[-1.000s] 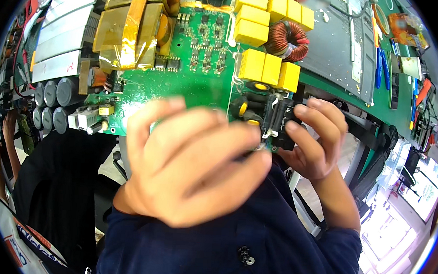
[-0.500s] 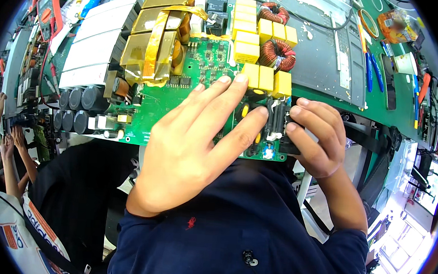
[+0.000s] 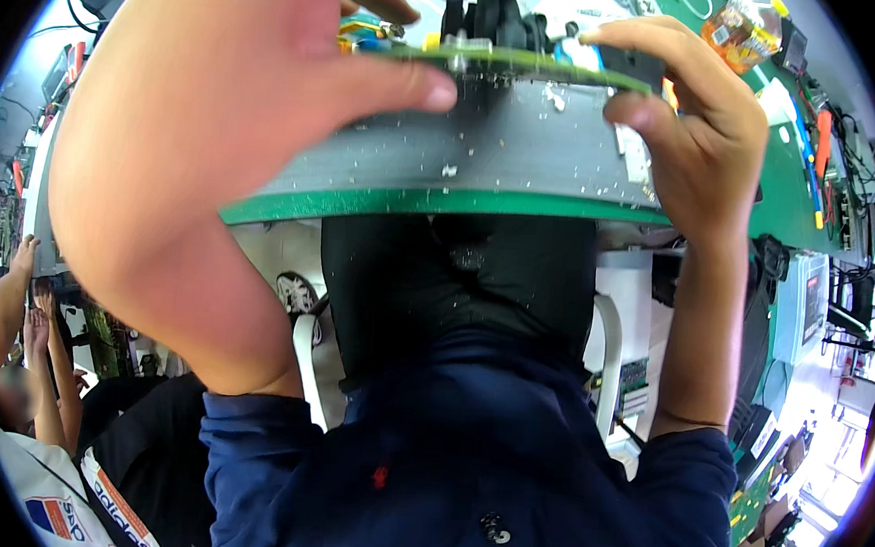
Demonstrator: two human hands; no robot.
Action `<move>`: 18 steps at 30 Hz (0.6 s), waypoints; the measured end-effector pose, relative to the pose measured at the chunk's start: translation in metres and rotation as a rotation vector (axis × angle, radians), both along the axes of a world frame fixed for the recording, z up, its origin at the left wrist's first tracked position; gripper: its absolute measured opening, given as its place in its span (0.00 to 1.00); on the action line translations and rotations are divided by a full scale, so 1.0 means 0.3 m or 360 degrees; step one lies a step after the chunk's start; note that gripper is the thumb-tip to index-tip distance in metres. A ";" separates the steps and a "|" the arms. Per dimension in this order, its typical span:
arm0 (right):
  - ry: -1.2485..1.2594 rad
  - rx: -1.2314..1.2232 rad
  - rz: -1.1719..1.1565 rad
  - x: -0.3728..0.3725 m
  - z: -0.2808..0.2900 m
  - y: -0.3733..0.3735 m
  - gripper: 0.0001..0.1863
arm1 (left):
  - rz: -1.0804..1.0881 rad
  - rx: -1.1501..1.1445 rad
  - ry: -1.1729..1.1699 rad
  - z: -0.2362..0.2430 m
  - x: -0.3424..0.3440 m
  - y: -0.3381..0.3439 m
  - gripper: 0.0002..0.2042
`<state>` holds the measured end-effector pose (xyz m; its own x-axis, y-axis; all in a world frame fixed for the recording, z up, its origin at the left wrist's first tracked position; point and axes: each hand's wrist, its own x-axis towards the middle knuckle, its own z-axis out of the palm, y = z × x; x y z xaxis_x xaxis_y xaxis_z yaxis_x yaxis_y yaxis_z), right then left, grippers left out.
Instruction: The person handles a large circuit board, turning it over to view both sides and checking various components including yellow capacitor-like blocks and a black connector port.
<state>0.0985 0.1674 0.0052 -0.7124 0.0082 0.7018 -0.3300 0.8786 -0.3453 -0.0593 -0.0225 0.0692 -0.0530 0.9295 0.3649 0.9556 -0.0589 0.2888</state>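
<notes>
A green circuit board (image 3: pixel 540 67) is raised off the work mat and seen nearly edge-on at the top of the view. Tall black components (image 3: pixel 498 22) stand up from its far side. My left hand (image 3: pixel 259 77) grips its left part, with the thumb along the near edge and fingers reaching over the top, partly out of view. At the board's right end, my right hand (image 3: pixel 712 125) holds it between thumb and fingers, beside a black block and a small blue-and-white part (image 3: pixel 578 54). Most of the board's face is hidden.
Beneath the board lies a grey mat (image 3: pixel 395 156) strewn with white crumbs, on a green-edged table (image 3: pixel 442 202). An orange-labelled clear container (image 3: pixel 743 33) and tools with orange handles (image 3: pixel 824 132) lie at right. Another person's arms (image 3: pixel 37 349) show at far left.
The board, lying flat before, has been lifted and tilted up, so its edge now faces me. Both hands have gone from resting on its components to gripping it.
</notes>
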 end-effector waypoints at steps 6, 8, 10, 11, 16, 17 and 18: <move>0.0137 -0.0910 0.0124 -0.161 -0.029 0.057 0.17 | 0.0147 0.0232 0.0155 0.082 -0.058 0.100 0.17; 0.0169 -0.1171 0.0301 -0.205 -0.039 0.067 0.17 | -0.0021 0.0357 0.0026 0.082 -0.066 0.145 0.17; 0.0205 -0.1340 0.0379 -0.230 -0.054 0.071 0.16 | -0.0216 0.0533 0.0019 0.080 -0.074 0.165 0.16; 0.0195 -0.1367 0.0387 -0.236 -0.060 0.073 0.16 | -0.0233 0.0522 0.0052 0.083 -0.083 0.175 0.16; 0.0170 -0.1477 0.0453 -0.257 -0.075 0.095 0.15 | -0.0143 0.0158 -0.0061 0.081 -0.165 0.266 0.15; 0.0163 -0.1499 0.0427 -0.262 -0.071 0.102 0.14 | -0.0145 0.0139 -0.0118 0.077 -0.179 0.285 0.15; 0.0108 -0.1482 0.0400 -0.266 -0.064 0.112 0.14 | -0.0147 0.0121 -0.0175 0.073 -0.192 0.304 0.15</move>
